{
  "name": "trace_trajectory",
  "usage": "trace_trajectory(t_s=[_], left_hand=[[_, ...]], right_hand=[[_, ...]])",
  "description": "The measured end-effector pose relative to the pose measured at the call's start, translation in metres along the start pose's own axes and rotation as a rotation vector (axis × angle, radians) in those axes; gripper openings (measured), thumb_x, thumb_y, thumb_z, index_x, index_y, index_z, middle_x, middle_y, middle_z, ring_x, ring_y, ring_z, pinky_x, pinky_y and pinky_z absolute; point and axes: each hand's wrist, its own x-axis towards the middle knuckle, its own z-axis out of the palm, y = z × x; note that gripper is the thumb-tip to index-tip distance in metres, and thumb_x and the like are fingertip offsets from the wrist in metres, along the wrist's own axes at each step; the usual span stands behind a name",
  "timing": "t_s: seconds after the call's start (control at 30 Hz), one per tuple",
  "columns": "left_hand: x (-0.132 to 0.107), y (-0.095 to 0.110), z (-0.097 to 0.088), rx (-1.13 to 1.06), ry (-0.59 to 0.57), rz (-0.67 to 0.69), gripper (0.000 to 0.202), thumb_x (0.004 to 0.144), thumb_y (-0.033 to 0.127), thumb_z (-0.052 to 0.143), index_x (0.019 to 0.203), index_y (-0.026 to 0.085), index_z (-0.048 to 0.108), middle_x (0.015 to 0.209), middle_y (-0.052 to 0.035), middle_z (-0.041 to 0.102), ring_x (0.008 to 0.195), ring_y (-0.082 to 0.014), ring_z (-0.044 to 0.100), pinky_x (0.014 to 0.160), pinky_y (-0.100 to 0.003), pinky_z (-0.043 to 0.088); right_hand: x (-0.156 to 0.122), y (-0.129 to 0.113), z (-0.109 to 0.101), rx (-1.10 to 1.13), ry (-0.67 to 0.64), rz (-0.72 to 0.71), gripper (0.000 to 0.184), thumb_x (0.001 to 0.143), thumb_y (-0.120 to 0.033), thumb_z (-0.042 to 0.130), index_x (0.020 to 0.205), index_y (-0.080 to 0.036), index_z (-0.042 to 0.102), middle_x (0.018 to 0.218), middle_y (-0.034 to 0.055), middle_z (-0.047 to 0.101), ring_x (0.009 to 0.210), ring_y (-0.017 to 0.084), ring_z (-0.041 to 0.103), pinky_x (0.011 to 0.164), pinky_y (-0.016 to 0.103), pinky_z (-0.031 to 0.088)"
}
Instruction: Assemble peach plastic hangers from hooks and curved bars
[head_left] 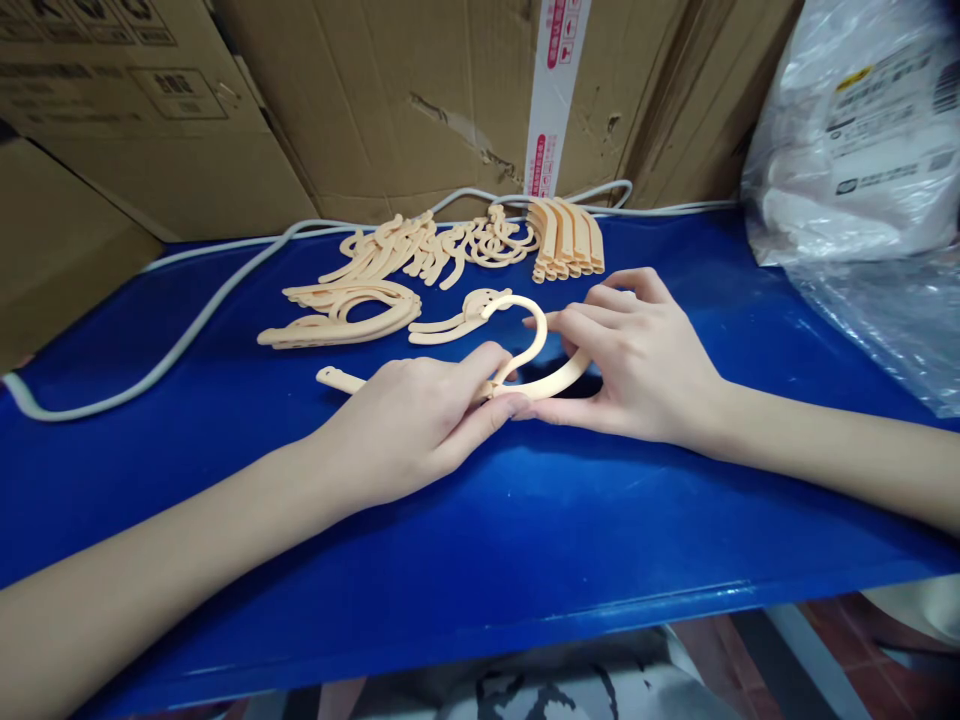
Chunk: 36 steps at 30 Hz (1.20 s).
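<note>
Low over the front half of the table, both hands are on a cream plastic clothes hanger (551,384) with a curved hook. My left hand (420,410) pinches its middle joint between thumb and fingers, and one straight arm pokes out to the left. Around the hanger's right arm my right hand (637,360) is closed, the thumb tip near the joint. Just behind lies a hanger part with a round, face-like centre (484,303). Further left, several curved hanger pieces (349,310) are stacked. The fingers partly hide the joint.
Along the back lie loose hanger arms (386,245), small hooks (499,240) and a neat stack of hanger arms (566,238). A white cable (225,290) runs across the blue table (480,560). Cardboard boxes (420,100) wall the rear; plastic-wrapped packages (855,150) stand right.
</note>
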Motion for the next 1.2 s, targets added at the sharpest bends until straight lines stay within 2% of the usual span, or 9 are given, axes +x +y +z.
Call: trace_trajectory(t_s=[0.1, 0.2, 0.27, 0.57, 1.0, 1.2], left_hand=[[-0.0002, -0.001, 0.0001, 0.018, 0.006, 0.006, 0.029, 0.099, 0.044, 0.035, 0.097, 0.02, 0.05, 0.072, 0.0026, 0.065, 0.052, -0.0127, 0.054, 0.05, -0.024, 0.027], [-0.0011, -0.0016, 0.0005, 0.055, 0.0, 0.022, 0.031, 0.099, 0.045, 0.033, 0.098, 0.02, 0.052, 0.072, 0.0016, 0.066, 0.055, -0.0141, 0.057, 0.05, -0.025, 0.027], [-0.0018, -0.0014, 0.001, 0.073, -0.017, 0.041, 0.034, 0.1, 0.045, 0.032, 0.1, 0.02, 0.054, 0.073, 0.0013, 0.067, 0.057, -0.0148, 0.059, 0.051, -0.025, 0.028], [-0.0016, 0.0, 0.0002, 0.101, -0.064, 0.07, 0.037, 0.1, 0.044, 0.028, 0.102, 0.019, 0.056, 0.073, -0.0003, 0.068, 0.058, -0.0152, 0.06, 0.05, -0.025, 0.028], [-0.0024, -0.0009, 0.0008, 0.101, -0.063, 0.073, 0.038, 0.1, 0.046, 0.028, 0.1, 0.02, 0.057, 0.072, 0.0001, 0.067, 0.058, -0.0154, 0.061, 0.049, -0.025, 0.027], [-0.0014, 0.0003, 0.0012, 0.096, -0.069, 0.057, 0.041, 0.1, 0.048, 0.027, 0.101, 0.02, 0.057, 0.073, -0.0004, 0.068, 0.058, -0.0157, 0.061, 0.05, -0.025, 0.027]], right_hand=[[-0.0004, 0.0009, 0.0021, 0.061, 0.016, 0.014, 0.075, 0.084, -0.076, 0.038, 0.106, -0.009, 0.064, 0.075, 0.0082, 0.066, 0.074, 0.024, 0.058, 0.088, 0.042, 0.038], [0.0003, 0.0019, 0.0043, 0.163, 0.004, 0.019, 0.086, 0.082, -0.078, 0.04, 0.127, -0.006, 0.052, 0.078, 0.0079, 0.067, 0.073, 0.024, 0.06, 0.082, 0.041, 0.039], [0.0007, 0.0027, 0.0057, 0.217, -0.022, 0.006, 0.088, 0.082, -0.078, 0.041, 0.135, -0.007, 0.045, 0.079, 0.007, 0.067, 0.073, 0.024, 0.061, 0.08, 0.039, 0.039], [-0.0003, 0.0046, 0.0086, 0.302, -0.097, -0.036, 0.075, 0.084, -0.075, 0.043, 0.123, -0.012, 0.053, 0.104, 0.0134, 0.07, 0.086, 0.027, 0.064, 0.084, 0.04, 0.037], [0.0001, 0.0046, 0.0078, 0.294, -0.107, -0.05, 0.072, 0.084, -0.074, 0.043, 0.121, -0.013, 0.055, 0.093, 0.0095, 0.07, 0.083, 0.025, 0.062, 0.082, 0.037, 0.036], [0.0002, 0.0066, 0.0091, 0.332, -0.136, -0.061, 0.071, 0.085, -0.073, 0.043, 0.122, -0.014, 0.054, 0.098, 0.0109, 0.07, 0.083, 0.025, 0.062, 0.08, 0.036, 0.037]])
